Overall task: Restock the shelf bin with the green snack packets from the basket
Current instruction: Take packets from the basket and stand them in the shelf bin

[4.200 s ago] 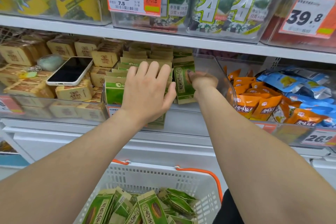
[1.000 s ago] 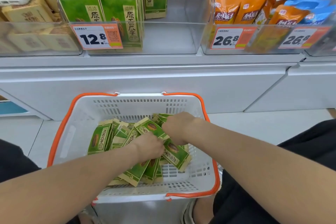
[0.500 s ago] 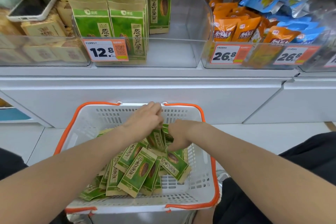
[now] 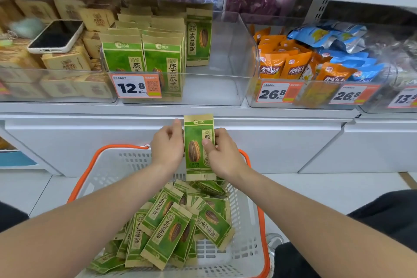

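Centrally, one green packet (image 4: 198,146) was held upright between both hands, in front of the white cabinet below the shelf (image 4: 270,113) and above the far rim of the basket (image 4: 106,165). The left hand (image 4: 167,149) gripped the packet's left edge, with its fingers curled along it. The right hand (image 4: 222,156) pinched the right side, its thumb pressed on the printed front and its fingers behind. The packet's top reached the level of the shelf's front edge. Its bottom hung just over the pile (image 4: 173,225) of like green packets, which lay flat and overlapping in the white, orange-rimmed basket.

Above, on the shelf, stood the clear bin (image 4: 228,52). Rows (image 4: 144,58) of green packets stood upright in its left part, facing forward. One further packet stood behind them to the right, its print turned sideways. A tag (image 4: 135,87) reading 12.8 was fixed to the bin's front, partly covering the front row.

To the left, a neighbouring bin held tan packs (image 4: 65,61), and a phone (image 4: 56,35) lay screen-up on top of them. To the right, another bin held orange packs (image 4: 291,67) in front and blue packs (image 4: 327,36) behind, with two tags reading 26.8 on its front.
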